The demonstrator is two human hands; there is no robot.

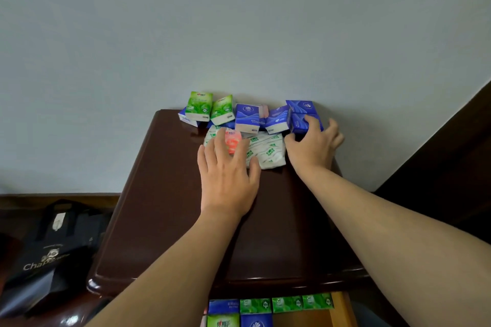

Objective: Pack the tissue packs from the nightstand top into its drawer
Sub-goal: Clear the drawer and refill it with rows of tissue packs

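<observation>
Several tissue packs stand along the back of the dark wooden nightstand top (164,220): two green ones (199,106), blue ones (247,117) and flat white packs (268,152) in front. My left hand (228,175) lies with straight fingers over a pink pack (233,141) and a white pack. My right hand (314,145) grips a blue pack (301,122) at the back right, thumb on its near side, fingers over its top. Below, the open drawer (340,308) holds blue and green packs (265,306).
A black shopping bag (50,255) lies on the low surface left of the nightstand. The pale wall rises right behind the packs. A dark wooden headboard (438,156) slants up at the right.
</observation>
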